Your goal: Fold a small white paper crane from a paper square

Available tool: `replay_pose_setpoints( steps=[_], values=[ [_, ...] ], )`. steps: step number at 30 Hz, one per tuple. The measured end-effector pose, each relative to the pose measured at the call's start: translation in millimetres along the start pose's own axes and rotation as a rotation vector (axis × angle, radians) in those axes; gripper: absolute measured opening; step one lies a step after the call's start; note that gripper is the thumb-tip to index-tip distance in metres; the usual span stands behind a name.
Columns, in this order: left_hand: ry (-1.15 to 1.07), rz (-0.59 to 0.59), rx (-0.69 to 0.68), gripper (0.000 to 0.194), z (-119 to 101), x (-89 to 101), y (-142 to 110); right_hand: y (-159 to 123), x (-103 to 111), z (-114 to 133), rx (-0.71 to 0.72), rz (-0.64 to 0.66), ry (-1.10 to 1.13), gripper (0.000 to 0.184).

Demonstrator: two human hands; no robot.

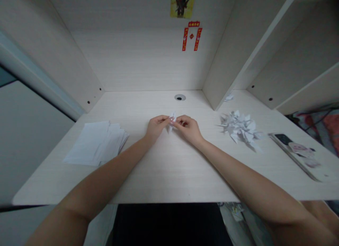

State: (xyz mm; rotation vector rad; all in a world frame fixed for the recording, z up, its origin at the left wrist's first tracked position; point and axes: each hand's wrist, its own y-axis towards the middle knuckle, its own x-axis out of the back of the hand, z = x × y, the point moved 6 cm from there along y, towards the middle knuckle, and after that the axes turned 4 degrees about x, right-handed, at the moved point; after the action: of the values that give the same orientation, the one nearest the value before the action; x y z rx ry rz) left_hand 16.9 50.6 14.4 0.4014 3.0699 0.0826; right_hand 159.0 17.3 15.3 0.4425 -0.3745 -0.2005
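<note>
Both hands meet over the middle of the desk, pinching a small folded white paper (171, 128) between the fingertips. My left hand (156, 126) is closed on its left side, thumb and forefinger pressed together. From the other side my right hand (189, 127) grips it, with its thumb close to the left thumb. The paper stands narrow and upright, with points showing above and below the fingers; its middle is hidden. A stack of white paper sheets (90, 142) lies left of my left forearm. To the right is a heap of folded white paper pieces (239, 127).
A phone (296, 156) lies at the desk's right side. An upright divider panel (225, 76) stands behind the paper heap, with a small white scrap (229, 97) beyond it. A round cable hole (180, 97) is at the back of the desk (169, 182). Red stickers (184, 39) are on the back panel.
</note>
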Motion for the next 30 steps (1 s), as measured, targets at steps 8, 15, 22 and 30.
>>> replay_pose_setpoints(
  steps=[8,15,22,30],
  values=[
    [-0.014,0.017,-0.012,0.021,-0.3,1.3,1.1,-0.7,-5.6,-6.2,-0.126,0.066,0.147,0.038],
    [-0.013,0.073,-0.007,0.021,-0.6,0.4,0.7,-1.8,-5.1,-6.6,-0.197,0.079,0.197,0.038],
    [-0.017,0.096,-0.036,0.025,-0.7,-4.2,0.1,-2.3,-1.1,-7.9,-0.214,0.067,0.175,0.04],
    [0.001,0.091,0.003,0.028,-2.4,-4.8,-2.1,-0.6,-0.8,-14.7,-0.163,0.09,0.085,0.034]
  ],
)
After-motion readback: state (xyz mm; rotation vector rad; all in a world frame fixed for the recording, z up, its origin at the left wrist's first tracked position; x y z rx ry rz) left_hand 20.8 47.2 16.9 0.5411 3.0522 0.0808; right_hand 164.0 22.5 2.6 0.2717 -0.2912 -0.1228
